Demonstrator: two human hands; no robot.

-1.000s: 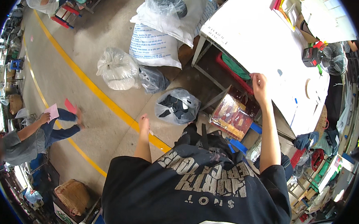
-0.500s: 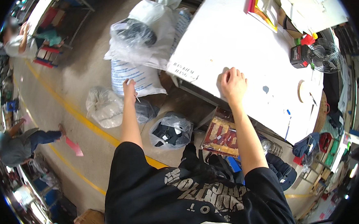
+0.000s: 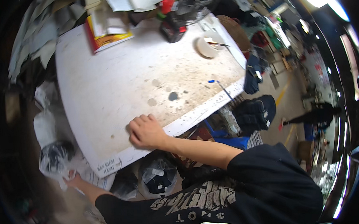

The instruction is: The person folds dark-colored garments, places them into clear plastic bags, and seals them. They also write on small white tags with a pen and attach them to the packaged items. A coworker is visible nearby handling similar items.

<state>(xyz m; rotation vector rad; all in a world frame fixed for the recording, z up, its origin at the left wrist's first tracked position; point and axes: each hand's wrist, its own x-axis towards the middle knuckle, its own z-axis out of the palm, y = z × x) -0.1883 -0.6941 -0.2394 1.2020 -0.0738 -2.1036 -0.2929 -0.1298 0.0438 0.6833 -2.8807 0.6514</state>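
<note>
My right hand (image 3: 147, 132) rests on the white worktable (image 3: 101, 86) near its front edge, its fingers curled in and nothing visible in them. Low at the left, my left hand (image 3: 75, 181) reaches down beside the table corner. Its fingers are closed and blurred, and what they hold cannot be made out. A clear plastic bag with a dark thing inside (image 3: 57, 157) lies right by those fingers. Close by, a white printed sack (image 3: 97, 178) shows below the table corner. An open clear bag of black items (image 3: 159, 179) stands on the floor in front of me.
On the table are a red-and-yellow folder (image 3: 106, 37), a black-and-red box-like device (image 3: 173, 32), a fan (image 3: 196, 6), a white bowl (image 3: 209, 46) and a blue pen (image 3: 224, 89). Dark bags (image 3: 253, 112) are beyond the right edge. A person (image 3: 317, 116) is far right.
The view has swung to the right, showing more of the table. My right hand stays on the tabletop. My left hand, earlier with a thin pale pointed thing, is now beside the clear bag.
</note>
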